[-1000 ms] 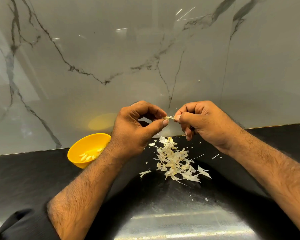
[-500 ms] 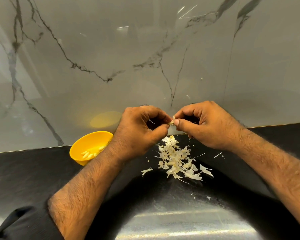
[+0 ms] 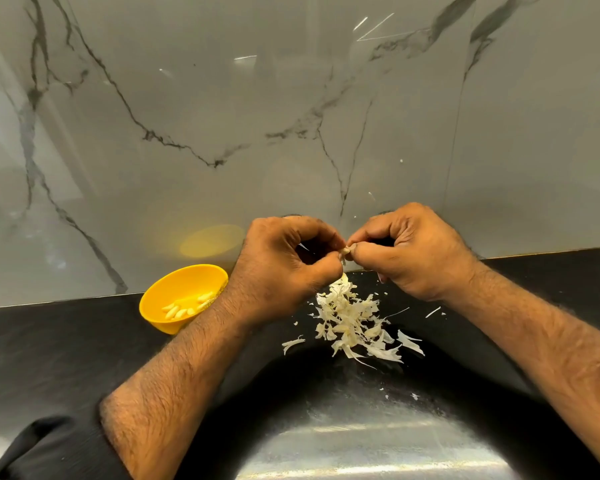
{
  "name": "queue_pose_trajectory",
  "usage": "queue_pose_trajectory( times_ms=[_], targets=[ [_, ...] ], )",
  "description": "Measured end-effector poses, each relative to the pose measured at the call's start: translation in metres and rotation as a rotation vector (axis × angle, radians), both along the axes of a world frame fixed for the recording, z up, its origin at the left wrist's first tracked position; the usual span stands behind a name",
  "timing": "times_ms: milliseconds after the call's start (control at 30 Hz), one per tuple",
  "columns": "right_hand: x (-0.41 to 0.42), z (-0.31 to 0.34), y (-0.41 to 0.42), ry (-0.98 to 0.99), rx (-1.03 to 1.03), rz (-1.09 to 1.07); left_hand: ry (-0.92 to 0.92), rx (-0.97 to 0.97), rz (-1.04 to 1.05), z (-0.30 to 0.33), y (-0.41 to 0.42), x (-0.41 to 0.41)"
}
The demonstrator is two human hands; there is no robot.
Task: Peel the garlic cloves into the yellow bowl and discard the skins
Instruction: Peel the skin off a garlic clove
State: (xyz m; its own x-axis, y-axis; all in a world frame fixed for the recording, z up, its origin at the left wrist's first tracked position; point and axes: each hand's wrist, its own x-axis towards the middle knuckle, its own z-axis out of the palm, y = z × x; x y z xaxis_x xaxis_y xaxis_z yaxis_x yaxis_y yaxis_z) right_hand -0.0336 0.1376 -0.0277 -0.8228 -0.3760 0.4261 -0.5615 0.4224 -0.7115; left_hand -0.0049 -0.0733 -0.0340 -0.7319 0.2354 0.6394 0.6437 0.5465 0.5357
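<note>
Skin pile point(image 3: 352, 320) on black surface point(image 3: 49, 348), 6 o'clock below hands. Left hand point(image 3: 284, 268) and right hand point(image 3: 409, 251) raised, both grips pinching one garlic clove point(image 3: 346, 250) between fingertips. Yellow bowl point(image 3: 182, 296) holding peeled cloves point(image 3: 186, 306), 9 o'clock of left wrist, near marble wall point(image 3: 222, 98).

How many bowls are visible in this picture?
1. The yellow bowl stands on the black counter against the marble wall, left of the left hand. No other bowl shows.
</note>
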Motion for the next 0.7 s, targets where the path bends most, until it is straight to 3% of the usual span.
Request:
queue_pose_trajectory(
  times_ms=[133, 367, 433, 567, 700],
  targets=[
    [-0.001, 0.003, 0.001, -0.197, -0.223, 0.061, -0.082, 0.130, -0.064, -0.001, -0.004, -0.002],
    [-0.002, 0.006, 0.005, -0.305, -0.293, 0.099, -0.198, 0.465, -0.137, 0.001, -0.005, -0.005],
    [-0.003, 0.006, 0.006, -0.307, -0.185, 0.069, -0.262, 0.582, -0.173, 0.002, -0.006, -0.006],
    [-0.009, 0.005, 0.009, -0.180, 0.322, -0.145, -0.398, 0.742, -0.221, 0.005, -0.006, -0.004],
    [-0.013, 0.009, 0.019, -0.103, 0.376, -0.227, -0.508, 0.854, -0.250, 0.007, -0.006, -0.003]
  ],
)
